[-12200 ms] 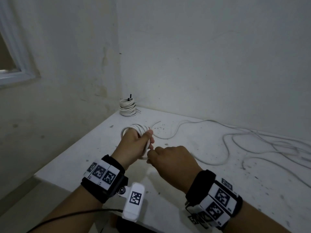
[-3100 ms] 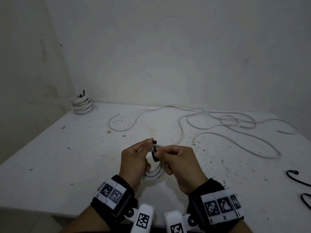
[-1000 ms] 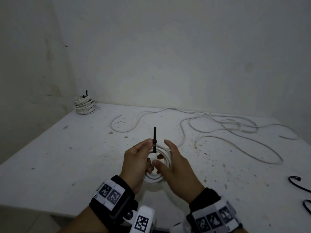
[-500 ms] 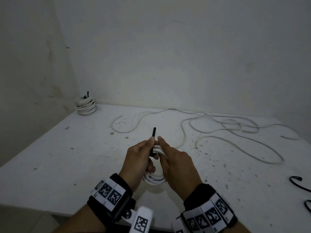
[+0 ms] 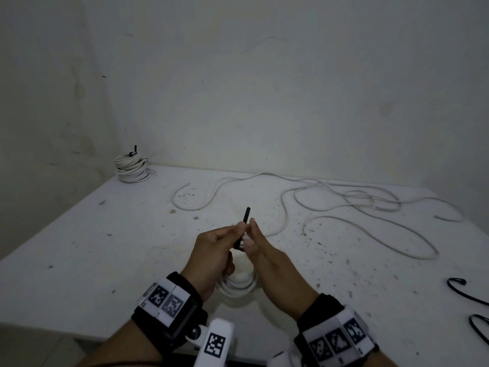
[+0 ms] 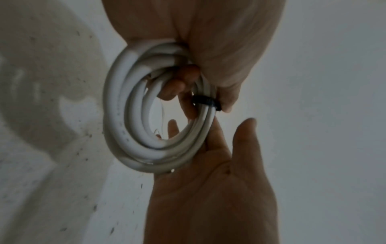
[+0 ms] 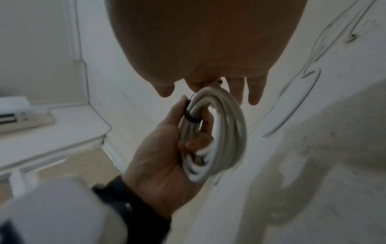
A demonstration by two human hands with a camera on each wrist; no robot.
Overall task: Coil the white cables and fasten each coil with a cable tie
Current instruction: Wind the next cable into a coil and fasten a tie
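- White cable coil [image 6: 133,122] hangs from my left hand [image 5: 211,255]. My fingers go through the ring and curl round one side, so I think the loops cannot spring apart.
- My left thumb pinches the black cable tie [image 6: 205,102] right at the grip. The tie wraps the loops there, and its loose tail [image 5: 245,221] sticks up above my fingers. I hold it there so the tie stays put.
- My right hand [image 5: 275,271] is just beside the grip, with straight fingers [image 7: 253,92] touching the coil. It grasps nothing. I think it steadies the ring, and should pull the tail tight next.
- Far left of the grip, in the corner, sits a finished coil [image 5: 131,169] with its own tie.
- Past the grip and to the right, loose white cable [image 5: 330,210] snakes over the white, speckled table [image 5: 79,247].
- Far right, more black ties [image 5: 465,295] lie near the edge.
- Bare, pale walls [image 5: 264,88] stand behind the table.
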